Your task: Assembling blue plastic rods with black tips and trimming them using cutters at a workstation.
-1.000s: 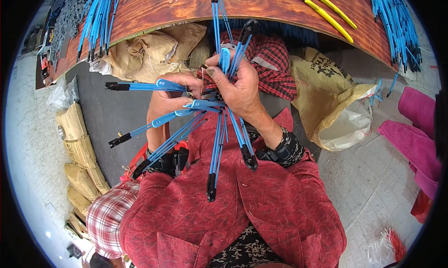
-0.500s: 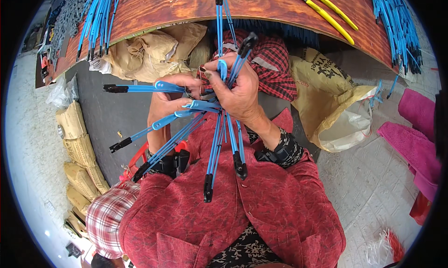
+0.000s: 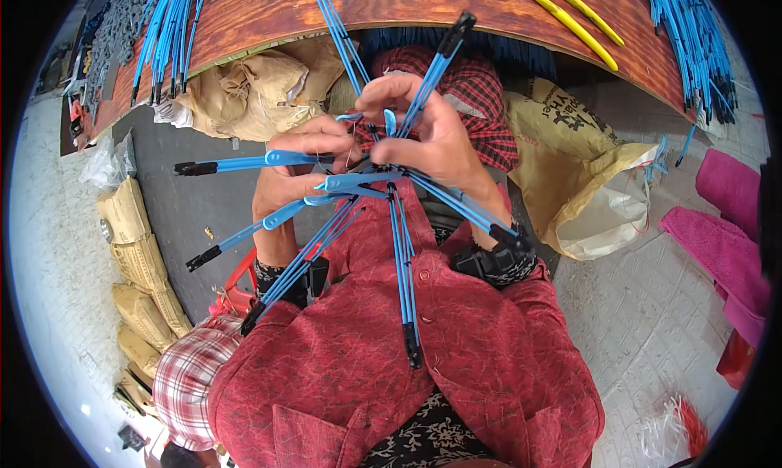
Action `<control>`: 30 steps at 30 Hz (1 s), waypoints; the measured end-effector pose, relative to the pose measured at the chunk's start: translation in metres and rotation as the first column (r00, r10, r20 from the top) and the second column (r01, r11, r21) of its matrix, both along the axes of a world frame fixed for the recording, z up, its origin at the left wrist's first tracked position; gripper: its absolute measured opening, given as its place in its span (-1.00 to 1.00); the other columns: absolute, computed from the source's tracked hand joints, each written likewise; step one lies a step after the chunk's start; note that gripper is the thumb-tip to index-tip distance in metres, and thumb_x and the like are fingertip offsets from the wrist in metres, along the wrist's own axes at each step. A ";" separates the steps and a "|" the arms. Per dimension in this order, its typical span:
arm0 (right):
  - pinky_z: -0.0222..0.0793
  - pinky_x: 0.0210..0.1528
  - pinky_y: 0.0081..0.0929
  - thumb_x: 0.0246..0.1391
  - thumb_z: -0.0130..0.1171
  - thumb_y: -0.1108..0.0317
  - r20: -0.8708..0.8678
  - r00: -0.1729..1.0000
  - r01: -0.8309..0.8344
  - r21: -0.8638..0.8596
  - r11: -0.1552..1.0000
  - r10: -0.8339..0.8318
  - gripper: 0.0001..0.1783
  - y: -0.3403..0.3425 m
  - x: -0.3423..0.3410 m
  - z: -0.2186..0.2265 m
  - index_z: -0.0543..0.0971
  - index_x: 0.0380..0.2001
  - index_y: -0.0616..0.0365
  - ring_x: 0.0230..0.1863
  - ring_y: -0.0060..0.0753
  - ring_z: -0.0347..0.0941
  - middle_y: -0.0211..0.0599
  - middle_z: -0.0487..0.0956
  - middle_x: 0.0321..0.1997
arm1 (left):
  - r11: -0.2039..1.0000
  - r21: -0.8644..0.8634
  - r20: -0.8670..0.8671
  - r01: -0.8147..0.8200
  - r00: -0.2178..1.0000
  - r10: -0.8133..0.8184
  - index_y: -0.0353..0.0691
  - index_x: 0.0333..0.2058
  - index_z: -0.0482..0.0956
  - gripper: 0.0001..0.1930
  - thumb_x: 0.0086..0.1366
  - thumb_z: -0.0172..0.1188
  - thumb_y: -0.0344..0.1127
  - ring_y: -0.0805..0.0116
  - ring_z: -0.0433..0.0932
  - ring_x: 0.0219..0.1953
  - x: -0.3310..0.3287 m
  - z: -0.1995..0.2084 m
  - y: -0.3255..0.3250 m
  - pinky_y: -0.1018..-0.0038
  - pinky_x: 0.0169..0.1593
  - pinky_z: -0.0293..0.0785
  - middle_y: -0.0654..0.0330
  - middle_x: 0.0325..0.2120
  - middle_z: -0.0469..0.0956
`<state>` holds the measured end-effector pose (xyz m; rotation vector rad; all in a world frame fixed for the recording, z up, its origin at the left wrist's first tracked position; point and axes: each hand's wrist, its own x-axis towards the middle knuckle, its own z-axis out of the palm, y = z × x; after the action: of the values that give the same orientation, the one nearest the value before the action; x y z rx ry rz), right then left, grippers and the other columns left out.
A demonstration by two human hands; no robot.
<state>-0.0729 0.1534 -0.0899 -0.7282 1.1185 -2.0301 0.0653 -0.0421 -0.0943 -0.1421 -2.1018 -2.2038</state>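
A fan of thin blue rods with black tips [image 3: 403,264] spreads outward from a common centre in front of my chest. My left hand [image 3: 297,166] is closed at its left side, with fingers and thumb around the inner ends of the rods and a thin wire [image 3: 352,153]. Flat blue end pieces [image 3: 285,214] lie along that hand. Over the right side of the centre, my right hand [image 3: 440,142] is curved with thumb and forefinger apart. A blue end piece [image 3: 390,124] stands in that gap, and more rods cross before the palm. The thumb is slightly blurred.
Yellow-handled pliers [image 3: 574,24] lie on the wooden table [image 3: 464,4]. Bundles of blue rods hang at the table's left edge [image 3: 169,44] and right edge [image 3: 692,44]. An open sack [image 3: 570,175] stands to the right, near purple cloths [image 3: 717,232]. A red stool [image 3: 243,281] is partly visible.
The rods have swung round, with lower ones shifting right and the upper ones leaning left. My right thumb and forefinger have parted from the end piece. My left hand keeps its hold.
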 end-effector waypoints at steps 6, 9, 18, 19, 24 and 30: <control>0.50 0.19 -0.06 0.27 0.20 0.01 0.536 0.784 -0.066 -0.428 0.901 0.312 -0.38 0.000 -0.017 -0.033 0.33 0.21 0.16 0.05 -0.38 0.50 -0.28 0.53 0.00 | 0.982 0.173 -0.140 0.077 0.989 -0.053 -0.35 0.00 0.66 -0.48 0.09 0.48 -0.20 0.29 0.56 -0.37 -0.002 -0.002 0.003 0.43 -0.29 0.50 -0.15 -0.20 0.63; 0.59 -0.25 -0.43 0.28 0.15 -0.14 0.494 0.847 -0.241 0.028 0.970 0.196 -0.27 -0.006 -0.019 -0.051 0.31 0.27 0.17 -0.24 -0.50 0.58 -0.34 0.59 -0.19 | 0.974 0.175 -0.161 0.140 0.981 -0.112 -0.34 -0.01 0.66 -0.49 0.07 0.49 -0.22 0.28 0.59 -0.38 -0.003 -0.004 -0.001 0.44 -0.32 0.52 -0.17 -0.18 0.63; 0.45 -0.40 -0.54 0.16 0.35 -0.04 -0.017 0.914 -0.348 0.481 0.805 0.405 -0.36 -0.034 -0.037 -0.065 0.51 0.07 0.30 -0.42 -0.61 0.50 -0.44 0.54 -0.47 | 0.964 0.204 -0.150 0.170 0.979 -0.141 -0.34 0.00 0.67 -0.50 0.08 0.49 -0.26 0.26 0.61 -0.34 -0.001 -0.004 -0.004 0.46 -0.34 0.54 -0.19 -0.18 0.63; 0.44 -0.41 -0.53 0.15 0.37 -0.02 -0.219 0.896 -0.237 0.502 0.832 0.387 -0.39 -0.042 -0.040 -0.083 0.54 0.02 0.30 -0.42 -0.61 0.49 -0.45 0.53 -0.47 | 0.960 0.212 -0.157 0.184 0.976 -0.152 -0.33 0.00 0.67 -0.51 0.09 0.49 -0.26 0.25 0.61 -0.33 -0.001 -0.005 -0.005 0.46 -0.34 0.54 -0.19 -0.18 0.63; 0.40 -0.41 -0.51 0.06 0.45 -0.02 -0.282 0.910 -0.219 0.298 0.929 0.304 -0.45 -0.061 -0.039 -0.095 0.61 -0.13 0.26 -0.44 -0.58 0.46 -0.44 0.54 -0.46 | 0.960 0.210 -0.171 0.186 0.974 -0.151 -0.34 0.00 0.66 -0.52 0.11 0.47 -0.26 0.24 0.62 -0.31 -0.001 -0.006 -0.008 0.46 -0.35 0.54 -0.19 -0.18 0.63; 0.46 -0.12 -0.38 -0.12 0.52 -0.15 -0.757 0.644 0.442 0.249 0.862 -0.111 -0.25 -0.067 -0.034 -0.080 0.56 -0.07 0.25 -0.19 -0.39 0.53 -0.26 0.61 -0.28 | 0.951 0.251 -0.171 0.178 0.976 -0.137 -0.35 0.00 0.66 -0.51 0.11 0.47 -0.25 0.22 0.63 -0.32 0.001 -0.006 -0.009 0.46 -0.35 0.53 -0.19 -0.19 0.63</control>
<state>-0.1070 0.0868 -0.1696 -1.2396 2.1786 -1.6327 0.0665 -0.0513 -0.0999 -0.4561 -1.7534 -2.4522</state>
